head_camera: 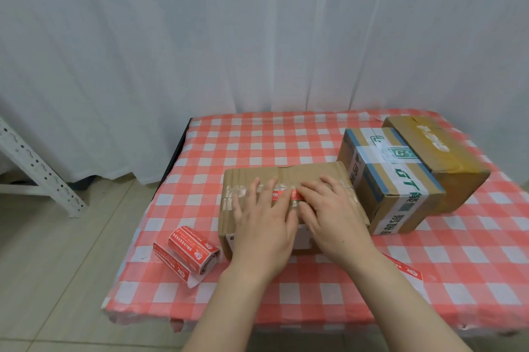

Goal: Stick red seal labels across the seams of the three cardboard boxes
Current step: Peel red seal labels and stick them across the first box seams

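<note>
Both hands, left hand [260,225] and right hand [335,217], are flat with no real grip, just straight fingers pressing the red seal label [286,196] over the near cardboard box [309,172] seam so it sticks. Label roll [186,254] sits left, the taped box [392,180] and brown box [440,154] far right. Checked desk [257,137], white curtain [257,36] behind.

Two boxes [400,177] crowding right side
</note>
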